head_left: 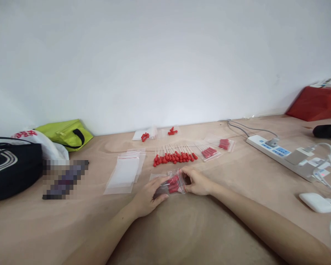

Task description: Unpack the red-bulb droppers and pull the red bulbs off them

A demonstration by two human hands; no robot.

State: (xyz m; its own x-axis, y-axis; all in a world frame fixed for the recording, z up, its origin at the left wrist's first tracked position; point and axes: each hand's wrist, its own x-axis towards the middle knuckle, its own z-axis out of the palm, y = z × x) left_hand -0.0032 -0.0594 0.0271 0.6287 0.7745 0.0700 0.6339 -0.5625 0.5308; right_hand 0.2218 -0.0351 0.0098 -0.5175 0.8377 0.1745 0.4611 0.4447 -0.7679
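A small clear zip-lock bag (173,184) with red-tipped pieces inside lies between my two hands, low over the table. My left hand (149,195) grips its left part, fingers over the top and thumb along the near side. At the right end, by the red seal line, my right hand (197,182) pinches the bag between thumb and fingers. Just beyond is a fanned pile of pale sticks with red heads (175,156). Two filled bags (209,151) of such sticks lie to its right. Flat empty zip-lock bags (124,173) are stacked on the left.
At the back, small red pieces (145,137) rest on clear bags near the wall. A white power strip (281,154) with cables and a white charger case (317,202) sits right. On the left are a black bag (15,171), a yellow-green pouch (64,134) and a blurred-out object (66,180).
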